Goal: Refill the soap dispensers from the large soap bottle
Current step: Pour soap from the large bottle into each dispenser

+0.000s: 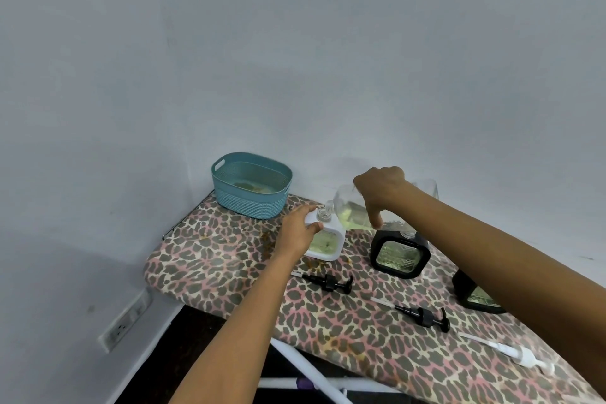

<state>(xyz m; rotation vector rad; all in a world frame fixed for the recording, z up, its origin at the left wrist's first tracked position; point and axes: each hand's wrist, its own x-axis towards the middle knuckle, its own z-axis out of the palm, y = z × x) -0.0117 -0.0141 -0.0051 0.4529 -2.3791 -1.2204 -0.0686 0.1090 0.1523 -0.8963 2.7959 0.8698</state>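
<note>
So the person's got a leopard-print ironing board as the worktop, pushed into the corner of the room. Right grip comes down from above, fingers curled around the large soap bottle - it's clear plastic, tipped over nearly on its side, with its neck pointing to 9 o'clock and a pool of yellow-green soap in the low side. The mouth sits right over the open neck of the white dispenser, which stands upright on the board and shows pale green liquid through its front window. Can't tell whether anything's actually running out. Left grip is wrapped around that dispenser's top corner, thumb on the near face and fingers round the back. At 3 o'clock from it, just beside, there's a black dispenser with its neck open too, and further out at 4 o'clock a second black dispenser, half hidden behind the right forearm. Three pump heads lie flat along the near side - a black pump at 6 o'clock, another black pump at 5, and a white pump way out toward the board's end. A teal basket sits at 10 o'clock.
</note>
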